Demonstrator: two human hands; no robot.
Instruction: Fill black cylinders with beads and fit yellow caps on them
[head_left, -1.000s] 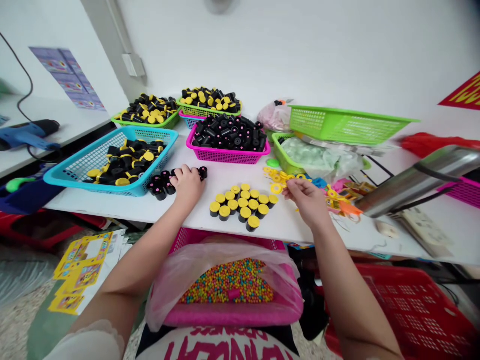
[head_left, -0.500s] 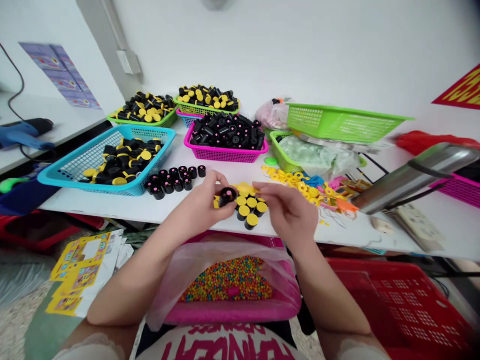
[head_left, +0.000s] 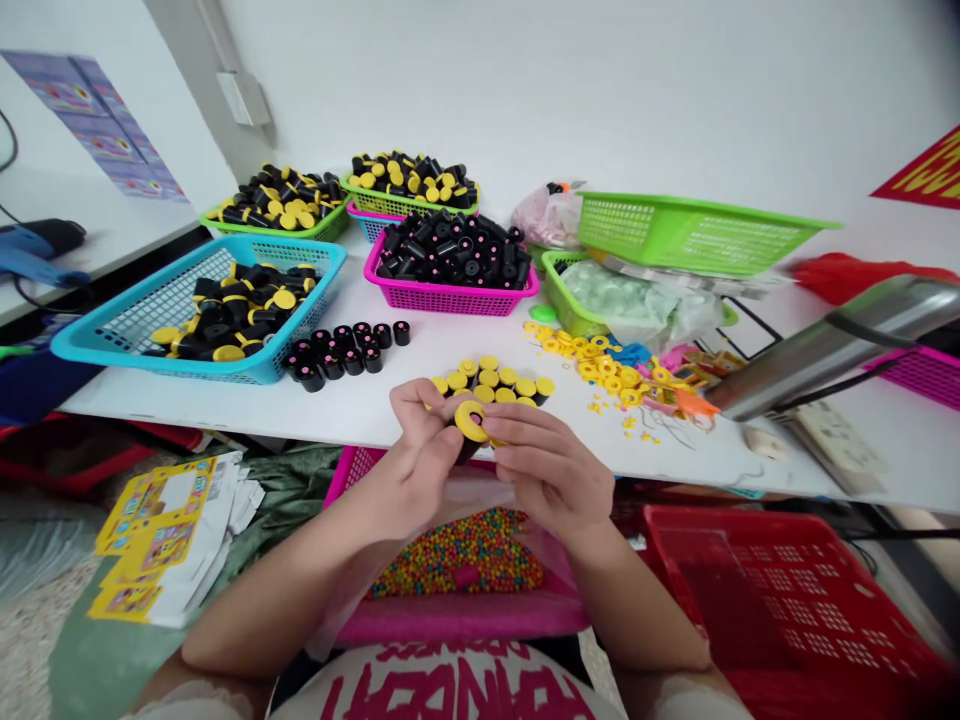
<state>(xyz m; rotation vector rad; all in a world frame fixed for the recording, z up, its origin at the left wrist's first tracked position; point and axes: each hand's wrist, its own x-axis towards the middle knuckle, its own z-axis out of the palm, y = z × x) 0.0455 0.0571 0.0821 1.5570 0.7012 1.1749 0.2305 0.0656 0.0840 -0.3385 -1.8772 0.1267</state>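
Observation:
In front of me my left hand [head_left: 420,465] grips a small black cylinder [head_left: 466,450], tilted so its top faces up toward me. A yellow ring-shaped cap [head_left: 469,421] sits over that top, with a pink dot showing through its hole. My right hand [head_left: 551,465] pinches the cap's right edge, its fingers pressed together and partly hiding it. Just beyond my hands stands a group of black cylinders with yellow caps [head_left: 507,377] on the white table. To the left are rows of uncapped black cylinders [head_left: 341,346] with pink dots on top.
A blue basket [head_left: 82,345] and a magenta basket [head_left: 450,296] hold more pieces. Loose yellow parts [head_left: 611,370] lie to the right, near a metal cylinder [head_left: 840,350]. Below the table edge is a pink basket of coloured beads [head_left: 450,560]; a red crate [head_left: 787,600] stands right.
Both hands have come together and nearer to me. The yellow cap is now on top of the black cylinder, whose top was bare before. More of the capped group shows.

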